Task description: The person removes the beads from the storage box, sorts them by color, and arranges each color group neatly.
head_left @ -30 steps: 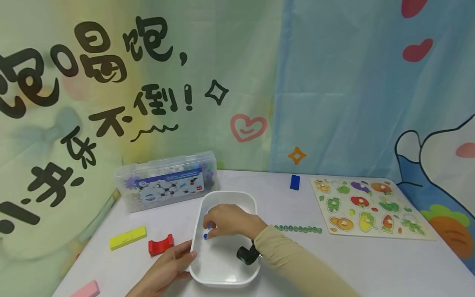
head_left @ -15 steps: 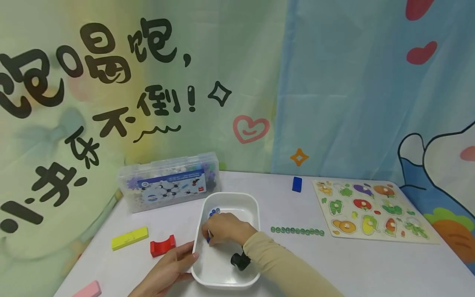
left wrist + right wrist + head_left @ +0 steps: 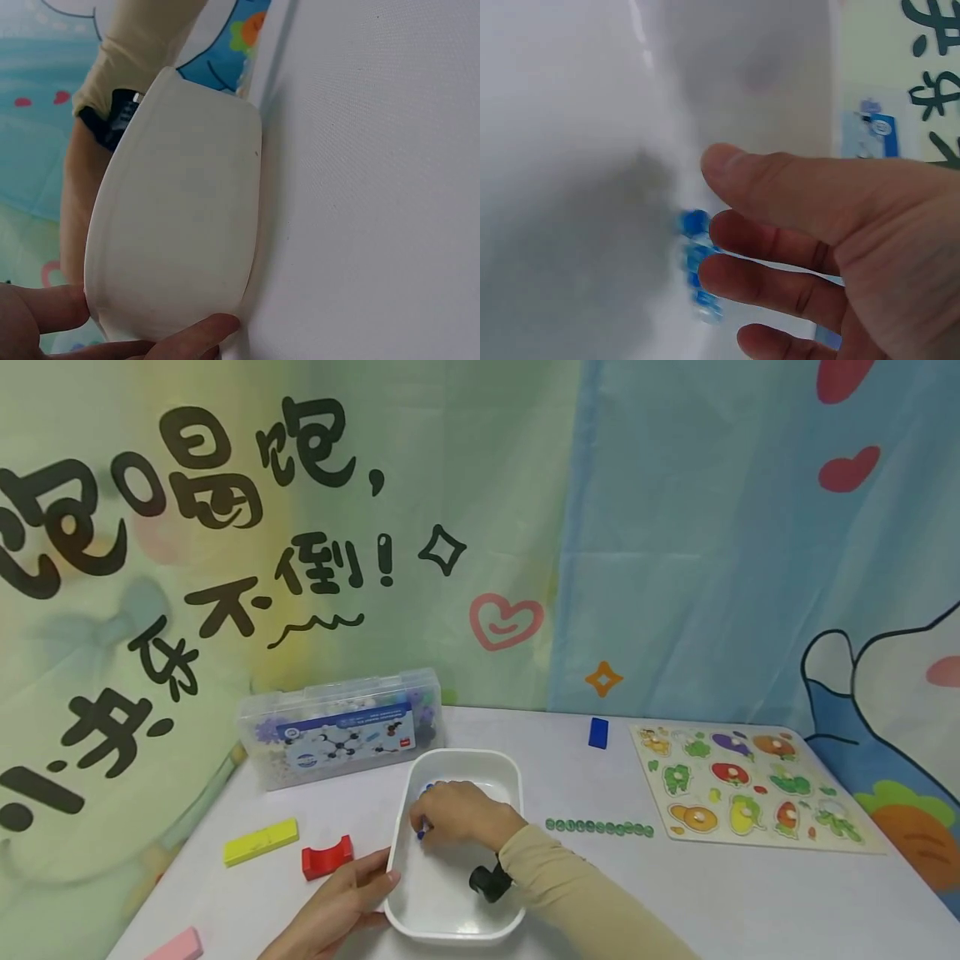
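Lower left of the head view: a pink block [image 3: 176, 944], cut off by the bottom edge. Right of it, a yellow block [image 3: 260, 842] and a red arched block [image 3: 327, 857], then a clear lidded case [image 3: 339, 727] behind.

Left hand [image 3: 339, 906] grips the near left corner of the white tub [image 3: 465, 762] — thumb and fingers curled round the rim, wrist cut off below.

Centre: right hand [image 3: 459, 812] is inside the tub, fingers bent, pinching at small blue beads [image 3: 695, 259]; blurred, count unclear, mostly hidden under the hand from above. The beads are glossy, translucent blue, lying against the tub's left inner wall.

Right of the tub: bare table [image 3: 525, 735], a row of green beads [image 3: 598, 827], a blue block [image 3: 597, 732], then a puzzle board [image 3: 742, 785] near the right edge.
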### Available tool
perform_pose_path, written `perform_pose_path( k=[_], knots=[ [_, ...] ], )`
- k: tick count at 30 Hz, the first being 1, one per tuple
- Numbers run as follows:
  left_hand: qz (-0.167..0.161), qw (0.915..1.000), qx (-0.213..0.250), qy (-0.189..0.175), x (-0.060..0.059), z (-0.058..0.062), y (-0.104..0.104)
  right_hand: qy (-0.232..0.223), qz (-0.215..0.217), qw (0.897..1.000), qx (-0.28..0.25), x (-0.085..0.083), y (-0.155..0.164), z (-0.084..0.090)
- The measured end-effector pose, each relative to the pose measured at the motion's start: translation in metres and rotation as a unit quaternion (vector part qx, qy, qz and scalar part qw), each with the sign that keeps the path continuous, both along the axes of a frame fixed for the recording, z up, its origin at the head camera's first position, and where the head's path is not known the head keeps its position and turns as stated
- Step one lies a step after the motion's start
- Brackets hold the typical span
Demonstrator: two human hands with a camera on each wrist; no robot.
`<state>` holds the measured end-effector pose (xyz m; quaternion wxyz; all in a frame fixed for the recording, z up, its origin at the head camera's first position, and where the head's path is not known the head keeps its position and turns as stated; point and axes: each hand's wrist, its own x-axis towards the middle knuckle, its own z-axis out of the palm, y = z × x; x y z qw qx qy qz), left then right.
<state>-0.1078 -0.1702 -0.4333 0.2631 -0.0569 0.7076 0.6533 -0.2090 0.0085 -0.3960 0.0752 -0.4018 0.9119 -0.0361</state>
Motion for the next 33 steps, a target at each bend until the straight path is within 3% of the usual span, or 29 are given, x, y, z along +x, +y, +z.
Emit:
perform_pose_path(
  k=[7,12,15,23,33],
  knots=[
    [0.013,0.9998,-0.015,-0.01,-0.001,0.0,0.004,-0.011,0.037,0.998,-0.055,-0.003,0.03,0.03],
    [0.028,0.9981,-0.041,-0.037,-0.002,-0.001,0.007,-0.049,0.007,0.993,-0.104,0.005,0.07,0.048],
    [0.025,0.9978,-0.047,-0.04,-0.002,0.0,0.006,-0.055,-0.024,0.989,-0.136,0.012,0.103,0.048],
    [0.018,0.9983,-0.046,-0.033,-0.002,0.001,0.003,-0.082,-0.075,0.979,-0.168,0.024,0.175,0.014],
    [0.02,0.998,-0.044,-0.04,-0.001,0.003,0.003,-0.078,-0.105,0.978,-0.163,0.038,0.201,-0.03]
  ],
)
